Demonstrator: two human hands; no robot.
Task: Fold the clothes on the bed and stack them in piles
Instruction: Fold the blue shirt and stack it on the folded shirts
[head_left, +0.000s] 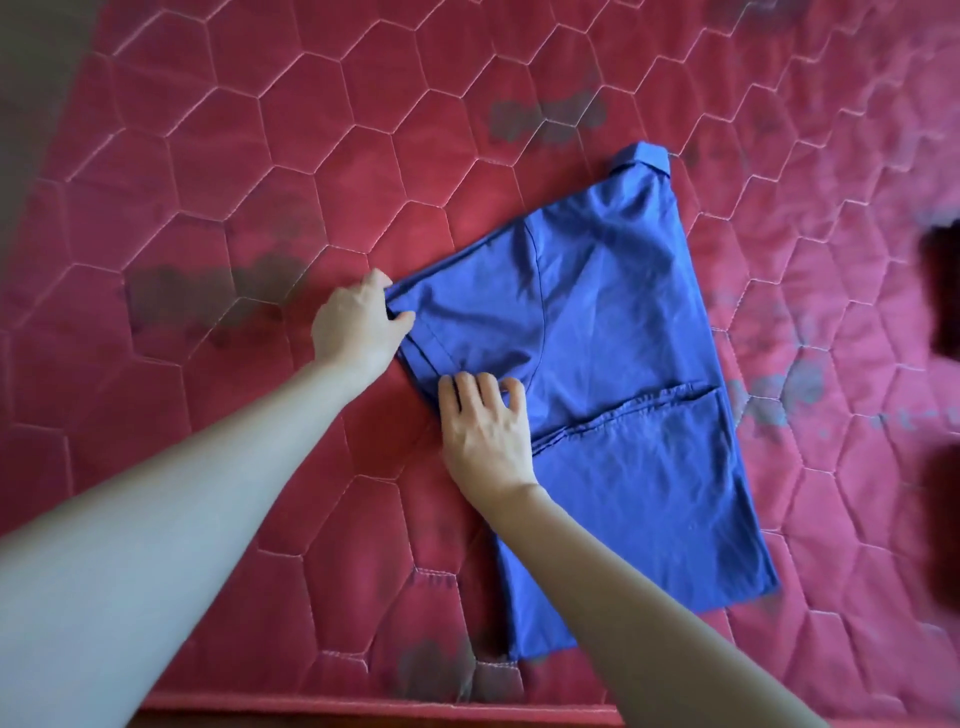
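A blue cotton collared shirt (613, 364) lies partly folded on the red quilted mattress with hexagon stitching (260, 156), collar pointing away from the person and the hem end towards the mattress's near edge. The left hand (358, 322) pinches the sleeve's cuff end at the shirt's left corner, thumb over the cloth. The right hand (485, 426) rests just beside it, fingers bent and pressing down on the sleeve fabric. Grey worn patches mark the mattress. Something dark and blurred (940, 291) sits at the right edge.
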